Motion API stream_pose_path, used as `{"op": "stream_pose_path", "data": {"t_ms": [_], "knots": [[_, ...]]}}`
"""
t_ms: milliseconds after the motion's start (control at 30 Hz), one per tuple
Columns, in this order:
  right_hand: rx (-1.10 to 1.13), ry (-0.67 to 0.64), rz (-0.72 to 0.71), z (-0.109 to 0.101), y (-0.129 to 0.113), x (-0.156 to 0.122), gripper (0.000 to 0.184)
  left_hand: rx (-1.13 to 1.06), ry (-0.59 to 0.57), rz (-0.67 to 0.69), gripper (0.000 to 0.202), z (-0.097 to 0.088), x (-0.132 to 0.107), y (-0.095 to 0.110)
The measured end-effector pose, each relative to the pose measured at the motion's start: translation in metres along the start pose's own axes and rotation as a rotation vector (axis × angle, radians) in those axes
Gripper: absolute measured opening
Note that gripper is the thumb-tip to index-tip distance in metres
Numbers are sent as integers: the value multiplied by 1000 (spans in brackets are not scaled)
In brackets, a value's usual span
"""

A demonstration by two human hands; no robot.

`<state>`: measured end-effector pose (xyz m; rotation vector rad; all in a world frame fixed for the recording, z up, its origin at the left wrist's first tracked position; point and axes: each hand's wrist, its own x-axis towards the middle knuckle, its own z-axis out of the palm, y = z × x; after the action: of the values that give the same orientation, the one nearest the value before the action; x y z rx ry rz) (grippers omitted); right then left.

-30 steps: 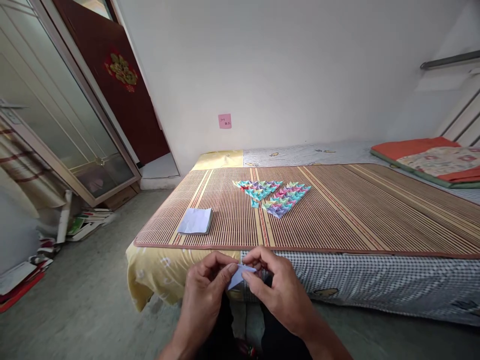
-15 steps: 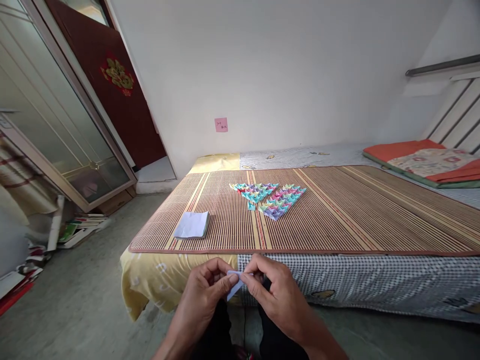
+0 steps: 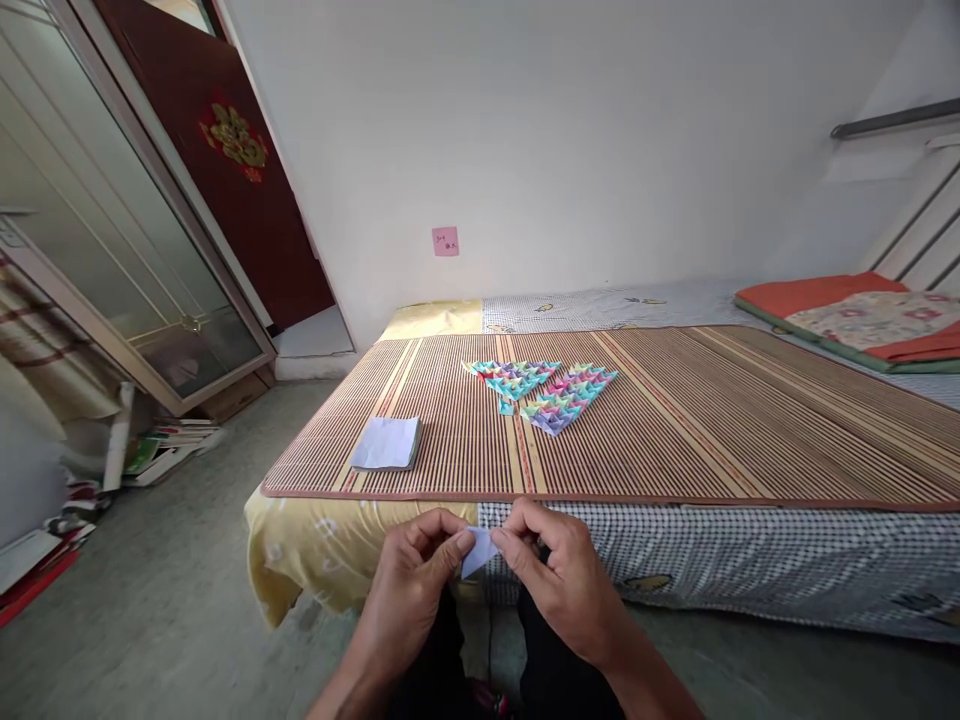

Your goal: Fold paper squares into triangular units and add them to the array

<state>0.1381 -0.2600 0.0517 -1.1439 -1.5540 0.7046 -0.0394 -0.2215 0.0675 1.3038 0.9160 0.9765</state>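
A small folded piece of pale lilac paper (image 3: pixel 478 551) is held in front of the bed's near edge, one corner pointing down. My left hand (image 3: pixel 421 565) pinches its left side between thumb and fingers. On the right side, the thumb and fingertips of my right hand (image 3: pixel 551 560) grip it too. A stack of square paper sheets (image 3: pixel 386 444), pale on top, lies on the mat to the left. Farther back are two groups of colourful folded paper pieces (image 3: pixel 517 378) (image 3: pixel 568 398), with a small turquoise piece (image 3: pixel 506 407) beside them.
A striped bamboo mat (image 3: pixel 660 440) covers the bed, over a yellow and checked sheet (image 3: pixel 675 560). Folded orange bedding (image 3: pixel 855 315) lies at the far right. A pink note (image 3: pixel 445 242) sticks to the wall. Books (image 3: pixel 169 445) are piled on the floor at left.
My hands have shifted slightly up and the right thumb has moved a little rightward, so more of the lilac paper shows between them. The view has tilted slightly.
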Motion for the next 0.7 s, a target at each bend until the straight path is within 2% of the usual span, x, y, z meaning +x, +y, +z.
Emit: {"op": "stream_pose_path", "data": {"t_ms": [133,300,367,500,700], "knots": [[79,-75,46,1,2,2,26,21,-65,-20,40,0,2,-2],[174,133,66,11,10,6,32,-15,-119,-19,34,4,4,-3],[230,172,85,15,12,6,34,-10,-126,-37,36,6,3,-4],[298,149,108,19,14,6,35,-7,-89,-57,41,8,2,-7],[377,110,134,20,12,5,35,3,-97,-27,38,10,0,-5]]}}
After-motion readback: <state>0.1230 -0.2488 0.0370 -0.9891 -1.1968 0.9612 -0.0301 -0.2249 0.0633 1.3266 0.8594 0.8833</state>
